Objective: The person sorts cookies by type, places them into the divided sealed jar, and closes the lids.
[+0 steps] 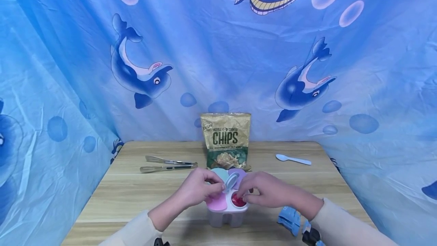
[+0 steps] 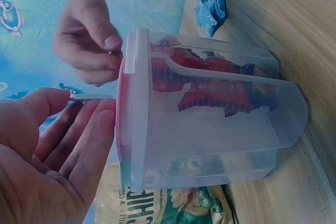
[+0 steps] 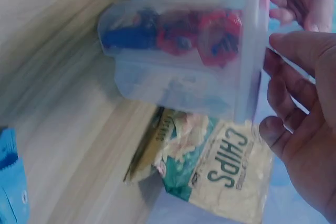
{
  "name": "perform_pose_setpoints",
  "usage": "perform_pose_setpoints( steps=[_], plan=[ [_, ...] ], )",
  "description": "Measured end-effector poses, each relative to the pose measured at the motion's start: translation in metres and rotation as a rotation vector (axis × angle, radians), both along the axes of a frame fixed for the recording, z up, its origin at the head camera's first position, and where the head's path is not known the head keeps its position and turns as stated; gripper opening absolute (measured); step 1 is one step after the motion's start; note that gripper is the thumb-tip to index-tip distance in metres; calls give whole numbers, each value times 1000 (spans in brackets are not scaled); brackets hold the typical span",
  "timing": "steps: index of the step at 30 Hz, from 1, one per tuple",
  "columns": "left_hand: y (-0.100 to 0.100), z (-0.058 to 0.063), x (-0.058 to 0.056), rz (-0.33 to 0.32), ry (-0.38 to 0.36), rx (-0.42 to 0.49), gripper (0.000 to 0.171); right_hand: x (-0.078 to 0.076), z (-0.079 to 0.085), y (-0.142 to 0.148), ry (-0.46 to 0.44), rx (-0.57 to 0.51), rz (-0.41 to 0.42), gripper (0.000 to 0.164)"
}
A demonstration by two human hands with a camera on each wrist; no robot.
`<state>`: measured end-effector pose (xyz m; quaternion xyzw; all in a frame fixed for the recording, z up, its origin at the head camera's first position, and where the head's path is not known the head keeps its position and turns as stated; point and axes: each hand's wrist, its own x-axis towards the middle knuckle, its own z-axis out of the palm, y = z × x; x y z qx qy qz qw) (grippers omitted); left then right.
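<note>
Your left hand (image 1: 199, 186) pinches the lid (image 1: 232, 181); your right hand (image 1: 264, 190), grip unclear, probably loads the red packet (image 1: 236, 201). Next, perhaps push at the box's (image 1: 216, 220) near-right corner.

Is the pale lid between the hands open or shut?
Open: the pale lid stands raised, its edge pinched by the left hand, and a red packet shows uncovered beside it.
</note>
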<state>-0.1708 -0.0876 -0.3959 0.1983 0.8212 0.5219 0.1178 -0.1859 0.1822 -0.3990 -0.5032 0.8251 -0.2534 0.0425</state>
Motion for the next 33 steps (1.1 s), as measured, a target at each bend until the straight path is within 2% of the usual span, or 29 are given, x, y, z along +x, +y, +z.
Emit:
perform_pose_setpoints(
  steps=[3, 9, 13, 18, 24, 33],
  plan=[
    [-1, 0, 0, 1, -4, -4, 9, -8, 3, 7, -68, -62, -32, 14],
    [-2, 1, 0, 1, -20, -3, 10, -23, 12, 13, -177, -134, -222, 17],
    [-1, 1, 1, -5, -23, 7, 10, -31, 13, 11, -223, -184, -288, 21],
    [-1, 2, 1, -11, -14, 1, 10, -38, 10, 8, -272, -232, -286, 24],
    [-1, 2, 3, -12, -24, -3, 11, -42, 0, 3, -277, -260, -211, 24],
    [-1, 2, 4, -8, -2, 10, 13, -41, -1, 0, -261, -278, -188, 11]
  ],
)
